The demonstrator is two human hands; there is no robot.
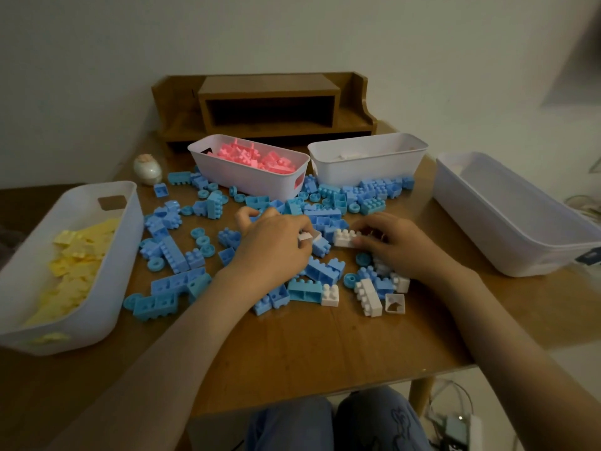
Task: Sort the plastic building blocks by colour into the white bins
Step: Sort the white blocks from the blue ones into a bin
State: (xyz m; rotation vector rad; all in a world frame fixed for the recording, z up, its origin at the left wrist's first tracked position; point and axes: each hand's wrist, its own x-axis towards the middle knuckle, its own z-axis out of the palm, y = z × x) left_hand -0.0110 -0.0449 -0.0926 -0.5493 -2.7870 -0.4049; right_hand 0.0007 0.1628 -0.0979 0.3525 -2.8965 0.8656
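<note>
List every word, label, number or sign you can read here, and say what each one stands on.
No text can be read in this view.
The dark label on the far-right white bin: too small and blurred to read.
The print on the trousers: a drawing, no legible letters.
Nothing else shows lettering.

Near edge: a bare strip of table (309, 346) is left open | Middle: surface littered with blue blocks (175, 252) and white blocks (367, 296) | Left: barred by yellow-filled bin (128, 255) | Back: closed off by pink-filled bin (247, 180), second bin (367, 170) and wooden shelf (270, 105) | Right: walled by long bin (507, 242)
</note>
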